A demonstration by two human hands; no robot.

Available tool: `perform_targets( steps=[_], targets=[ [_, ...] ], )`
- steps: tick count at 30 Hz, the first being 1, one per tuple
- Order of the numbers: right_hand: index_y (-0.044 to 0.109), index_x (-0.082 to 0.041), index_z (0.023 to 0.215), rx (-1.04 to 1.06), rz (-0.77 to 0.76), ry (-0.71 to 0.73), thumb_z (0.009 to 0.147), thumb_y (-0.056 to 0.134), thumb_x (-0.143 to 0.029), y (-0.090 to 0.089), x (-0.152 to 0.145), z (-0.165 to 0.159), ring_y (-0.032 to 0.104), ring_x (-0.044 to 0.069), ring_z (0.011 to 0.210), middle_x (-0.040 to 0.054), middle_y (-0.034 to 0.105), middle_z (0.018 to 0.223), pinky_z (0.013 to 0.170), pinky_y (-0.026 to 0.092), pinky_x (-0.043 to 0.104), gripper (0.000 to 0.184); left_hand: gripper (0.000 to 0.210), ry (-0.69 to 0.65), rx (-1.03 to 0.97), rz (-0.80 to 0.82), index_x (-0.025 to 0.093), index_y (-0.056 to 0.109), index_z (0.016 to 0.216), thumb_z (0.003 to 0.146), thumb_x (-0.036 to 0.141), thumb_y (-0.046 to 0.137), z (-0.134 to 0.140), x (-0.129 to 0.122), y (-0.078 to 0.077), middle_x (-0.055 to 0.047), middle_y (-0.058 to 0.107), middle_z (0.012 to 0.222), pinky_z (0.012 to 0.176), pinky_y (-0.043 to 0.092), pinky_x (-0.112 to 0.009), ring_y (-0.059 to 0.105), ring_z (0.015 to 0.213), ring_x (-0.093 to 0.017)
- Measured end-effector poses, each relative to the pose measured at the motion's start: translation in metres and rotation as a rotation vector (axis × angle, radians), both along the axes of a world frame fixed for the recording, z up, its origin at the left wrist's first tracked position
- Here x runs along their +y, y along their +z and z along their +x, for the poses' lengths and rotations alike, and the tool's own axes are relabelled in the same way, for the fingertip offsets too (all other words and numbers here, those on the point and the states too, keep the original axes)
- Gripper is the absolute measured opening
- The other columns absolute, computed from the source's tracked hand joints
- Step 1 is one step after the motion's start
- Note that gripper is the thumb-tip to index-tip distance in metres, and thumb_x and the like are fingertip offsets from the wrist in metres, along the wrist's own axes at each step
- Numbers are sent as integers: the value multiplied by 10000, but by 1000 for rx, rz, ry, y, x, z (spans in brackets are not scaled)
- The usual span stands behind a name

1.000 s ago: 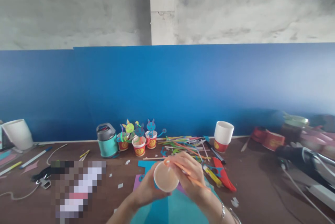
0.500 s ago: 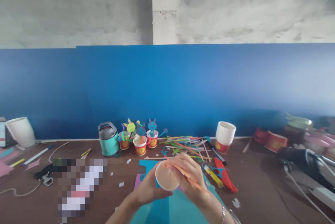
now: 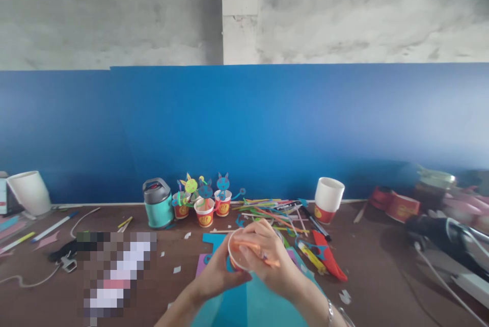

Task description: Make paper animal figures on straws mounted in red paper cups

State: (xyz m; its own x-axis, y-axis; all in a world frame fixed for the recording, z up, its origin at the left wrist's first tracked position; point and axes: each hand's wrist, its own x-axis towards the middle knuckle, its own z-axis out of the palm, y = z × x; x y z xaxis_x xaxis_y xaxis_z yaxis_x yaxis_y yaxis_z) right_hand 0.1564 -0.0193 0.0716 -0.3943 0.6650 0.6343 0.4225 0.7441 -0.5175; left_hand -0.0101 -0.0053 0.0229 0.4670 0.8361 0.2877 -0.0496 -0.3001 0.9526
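My left hand (image 3: 218,272) is wrapped around a small paper cup (image 3: 237,258), its mouth tilted up toward me. Over the cup's opening, my right hand (image 3: 274,262) pinches a thin orange strip (image 3: 251,246), with its fingers reaching inside the rim. The hand covers most of the strip, and the end inside the cup cannot be made out. Beneath both hands lie sheets of blue-green paper (image 3: 263,306) on the brown table.
Several small cups (image 3: 205,213) bearing paper cat figures stand behind, beside a teal flask (image 3: 159,210). Colourful thin strips (image 3: 267,213) lie piled near stacked white cups (image 3: 329,197). A yellow cutter (image 3: 311,257) and red paper (image 3: 331,261) are at right.
My right hand has moved left and up over the cup, its fingers now inside the rim. The orange strip, earlier sticking out past the hand, is mostly hidden. My left hand still holds the cup.
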Motion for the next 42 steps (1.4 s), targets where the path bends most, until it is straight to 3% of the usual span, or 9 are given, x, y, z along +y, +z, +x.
perform_targets(
  steps=[6, 10, 14, 18, 22, 25, 29, 35, 42],
  targets=[
    [705, -272, 811, -101, -53, -74, 830, 548, -116, 9, -1, 0, 548, 205, 903, 25, 665, 932, 823, 419, 379, 222, 657, -28, -119, -66, 224, 462, 1264, 700, 373, 764, 4, -2, 0, -88, 591, 1183, 955, 427, -395, 530, 1144, -277],
    [732, -271, 855, 96, -145, -53, 806, 606, -172, 12, -3, 0, 584, 218, 912, 34, 714, 899, 838, 436, 391, 168, 753, -66, -124, -152, 238, 399, 1333, 700, 437, 755, 4, -1, -6, -101, 592, 1165, 890, 458, -374, 551, 1102, -275],
    [752, -225, 840, 300, -326, -23, 833, 593, -292, 13, -3, 1, 628, 203, 818, 60, 729, 851, 749, 479, 329, 173, 903, -116, -166, -208, 264, 312, 1413, 664, 457, 779, 5, -4, -3, -134, 502, 1335, 917, 453, -407, 513, 1175, -316],
    [725, -173, 807, 413, -458, 47, 852, 568, -410, 13, -2, 2, 648, 186, 727, 60, 718, 776, 680, 496, 294, 287, 842, -119, -216, -214, 271, 360, 1395, 679, 433, 772, 6, -8, 5, -101, 467, 1397, 1020, 381, -440, 412, 1286, -338],
    [679, -170, 882, 388, -547, 16, 787, 628, -329, 13, -1, 2, 652, 173, 658, 37, 715, 724, 614, 498, 267, 192, 749, -171, -212, -188, 244, 418, 1333, 691, 407, 768, 4, -7, 4, -97, 535, 1297, 983, 408, -426, 503, 1192, -326],
    [688, -173, 782, 244, -465, -54, 775, 584, -227, 13, 0, 4, 632, 158, 639, 22, 710, 702, 585, 468, 239, 118, 692, -149, -150, -142, 215, 445, 1281, 696, 402, 764, 3, -6, 2, -108, 561, 1210, 937, 437, -406, 544, 1120, -297],
    [674, -195, 618, 14, -227, -171, 754, 508, -130, 14, -2, 8, 561, 127, 572, -7, 659, 592, 547, 392, 219, 225, 636, -94, -104, -73, 189, 463, 1239, 716, 417, 743, 5, -8, 1, -111, 570, 1155, 923, 443, -377, 530, 1121, -290],
    [588, -205, 456, -252, -120, -378, 677, 550, -95, 13, -6, 7, 500, 132, 569, -22, 570, 508, 540, 292, 241, 251, 615, -62, -60, -27, 188, 453, 1238, 737, 430, 714, 6, -10, 0, -110, 570, 1175, 911, 449, -356, 545, 1085, -270],
    [586, -221, 514, -317, -79, -311, 733, 583, -96, 13, -7, 4, 503, 165, 655, -32, 625, 526, 664, 303, 308, 253, 528, 3, 152, 186, 191, 461, 1239, 763, 304, 661, 6, -11, 3, -90, 585, 1160, 956, 421, -351, 528, 1114, -268]
  ],
)
